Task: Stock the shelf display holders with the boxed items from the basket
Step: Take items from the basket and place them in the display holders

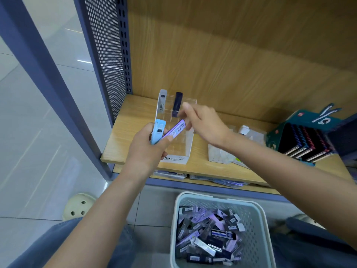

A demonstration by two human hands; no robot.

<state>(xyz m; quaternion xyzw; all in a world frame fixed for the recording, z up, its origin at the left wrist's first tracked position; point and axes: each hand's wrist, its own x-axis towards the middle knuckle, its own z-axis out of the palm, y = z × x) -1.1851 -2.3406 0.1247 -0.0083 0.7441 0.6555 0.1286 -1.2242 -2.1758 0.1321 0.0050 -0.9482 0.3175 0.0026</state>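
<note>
The white label strip [176, 159] fronting the clear acrylic display holder [190, 144] reads "NO graph MG", with my left hand [148, 149] covering its first letters. The stickers on the light blue slim box [158, 130] and the purple slim box [176, 129] in that hand are too small to read, as is the print on the teal cardboard display carton [309, 118].

A single wide-angle view, worn on the person's head, faces forward and steeply down, close to the clear acrylic tiered display holder [189, 146] on a light wooden shelf [127, 132]. A wood-grain back panel [231, 55] rises behind the holder, and a pale perforated plastic basket [257, 215] sits below it, nearest the camera.
</note>
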